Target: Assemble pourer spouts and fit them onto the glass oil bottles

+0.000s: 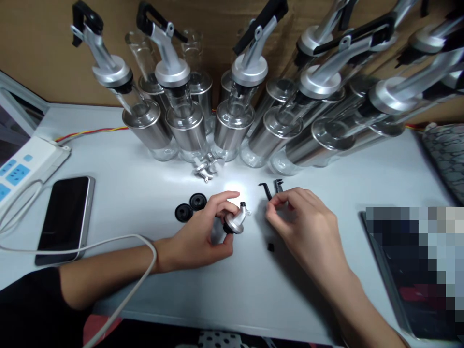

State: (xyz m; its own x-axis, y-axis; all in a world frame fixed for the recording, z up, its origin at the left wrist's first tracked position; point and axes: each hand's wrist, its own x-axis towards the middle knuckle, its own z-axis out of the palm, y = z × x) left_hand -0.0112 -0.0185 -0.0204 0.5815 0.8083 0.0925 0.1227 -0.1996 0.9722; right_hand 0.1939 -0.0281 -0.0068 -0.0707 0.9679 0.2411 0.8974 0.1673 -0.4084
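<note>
My left hand pinches a silver pour spout between thumb and fingers. The spout has a black base and a small black tip, and it tilts up to the right. My right hand is closed, thumb and index fingertip together; whatever lies between them is hidden. Just beyond those fingertips are two black levers, their near ends partly covered by the hand. A small black plug lies below the right fingers. Two black round caps are left of the left hand, and loose silver spout parts lie beyond it.
Several glass-and-steel dispenser bottles with lever spouts stand along the back by a cardboard wall. At left are a phone and a power strip; a white cable crosses my left forearm. A dark-edged, pixelated object is at right.
</note>
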